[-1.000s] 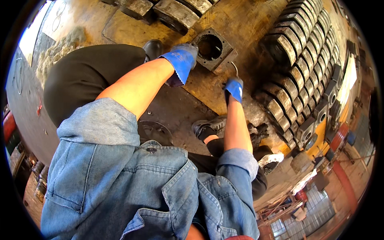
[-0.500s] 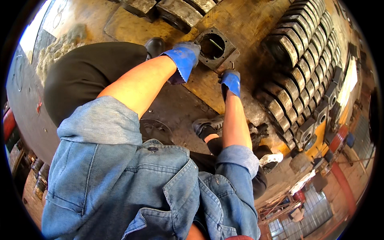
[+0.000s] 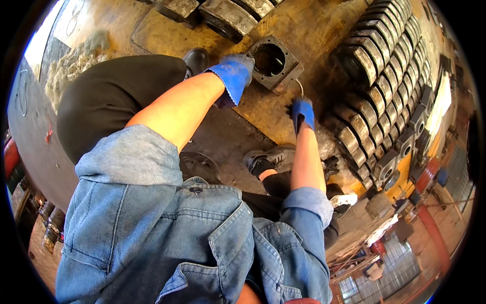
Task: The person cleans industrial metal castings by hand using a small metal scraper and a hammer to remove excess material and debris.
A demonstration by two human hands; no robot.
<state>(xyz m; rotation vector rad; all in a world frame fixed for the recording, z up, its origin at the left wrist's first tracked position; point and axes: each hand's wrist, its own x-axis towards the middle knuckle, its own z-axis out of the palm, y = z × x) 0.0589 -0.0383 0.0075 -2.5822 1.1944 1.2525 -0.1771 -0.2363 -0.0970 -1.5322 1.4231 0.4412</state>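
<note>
At the near edge, a blue denim shirt (image 3: 202, 238) with rolled sleeves covered the person's torso. Beyond it, a dark laced shoe (image 3: 278, 157) stood between the forearms. Farther on, to the right, the gloved right hand (image 3: 304, 109) was closed around a thin curved rod (image 3: 301, 87), which bent toward the right side of a square metal block (image 3: 275, 80); whether its tip touched could not be told. This block lay on the stained yellowish floor (image 3: 314, 30), its round hole facing up. The gloved left hand (image 3: 237, 68) was at the block's left edge, its fingers too hidden to tell whether they gripped. To the right ran stacked rows of curved metal pieces (image 3: 377, 83), and at the far side sat more curved blocks (image 3: 230, 16).
</note>
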